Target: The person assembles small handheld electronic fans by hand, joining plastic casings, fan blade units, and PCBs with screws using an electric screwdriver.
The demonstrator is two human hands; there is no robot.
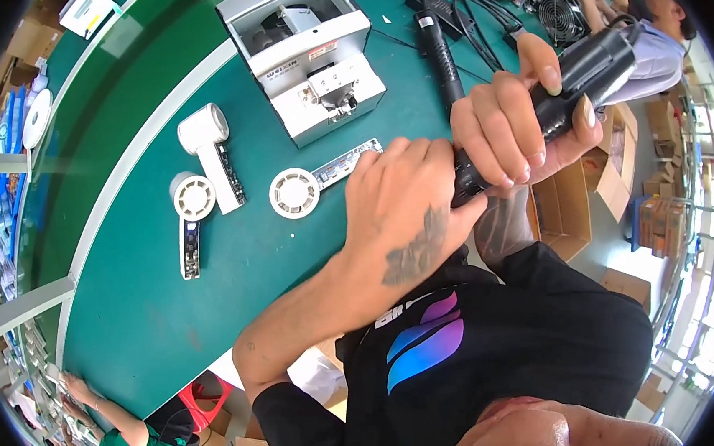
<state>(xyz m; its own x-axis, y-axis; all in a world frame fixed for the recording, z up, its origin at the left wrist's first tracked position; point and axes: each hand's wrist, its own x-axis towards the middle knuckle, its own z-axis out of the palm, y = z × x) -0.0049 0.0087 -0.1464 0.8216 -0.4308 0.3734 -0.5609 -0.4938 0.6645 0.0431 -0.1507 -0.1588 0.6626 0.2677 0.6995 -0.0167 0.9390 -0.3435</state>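
Under both hands: green table [147, 323]. Grey machine [303, 72] sits beyond left hand [405, 190]. Black tool [592, 70] is held between the hands, tilted: right hand [504, 123] wrapped round its middle, left gripping the lower end, fingertips hidden. Black rod [438, 53] lies just past the right fingers. Three white fan pieces [294, 193] left of left hand, circuit boards [344, 167] exposed.

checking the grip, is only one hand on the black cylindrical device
No, the left hand and right hand both grip the black cylindrical device.
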